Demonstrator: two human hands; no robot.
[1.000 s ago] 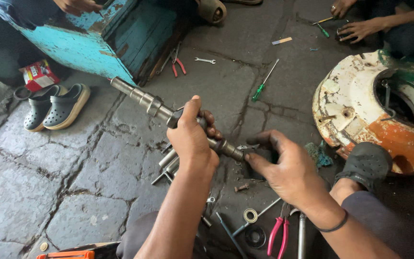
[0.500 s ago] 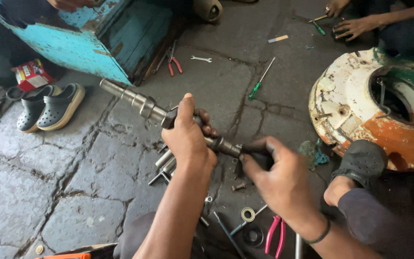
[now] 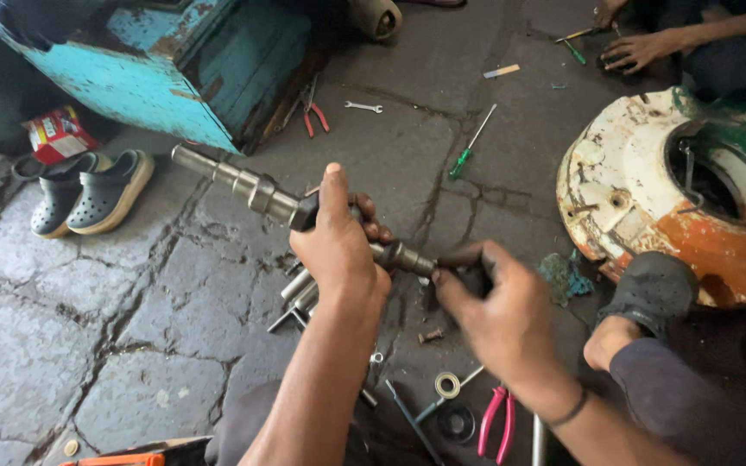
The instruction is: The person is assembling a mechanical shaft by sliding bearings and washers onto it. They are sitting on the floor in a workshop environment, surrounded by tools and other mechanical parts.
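**Stepped steel shaft held in both hands above the stone floor**

We hold a long, stepped grey steel shaft [image 3: 256, 192] in the air over the cracked stone floor [image 3: 114, 285], tilted so that its bare end points up toward the peeling turquoise wooden box [image 3: 192, 78]. Our left hand [image 3: 336, 246] is wrapped tightly round the dark collar at the shaft's middle, thumb up. Our right hand [image 3: 498, 315] closes on the dark lower end, fingers curled about it; what exactly sits under those fingers we cannot tell.

We judge that we are working a fitting on the shaft's lower end, one hand steadying while the other turns or pulls. The next move seems to call for a firm hold at the collar and a clean twist, kept in line with the shaft.

Directly beneath lie several loose metal rods and sockets [image 3: 297, 293], a small bolt [image 3: 430, 335], a pale ring washer [image 3: 447, 385] and red-handled pliers [image 3: 494, 420]; a dropped part could be lost among them. Further off on the floor are a green-handled screwdriver [image 3: 470, 147], a small spanner [image 3: 363, 107] and a second pair of red pliers [image 3: 314, 115]. To the right stands a round, rusted white and green metal housing [image 3: 623, 164], close to our right elbow. Grey clogs [image 3: 88, 190] sit near the floor's left edge. Another person's hand [image 3: 636, 52] works at the top right, well apart.
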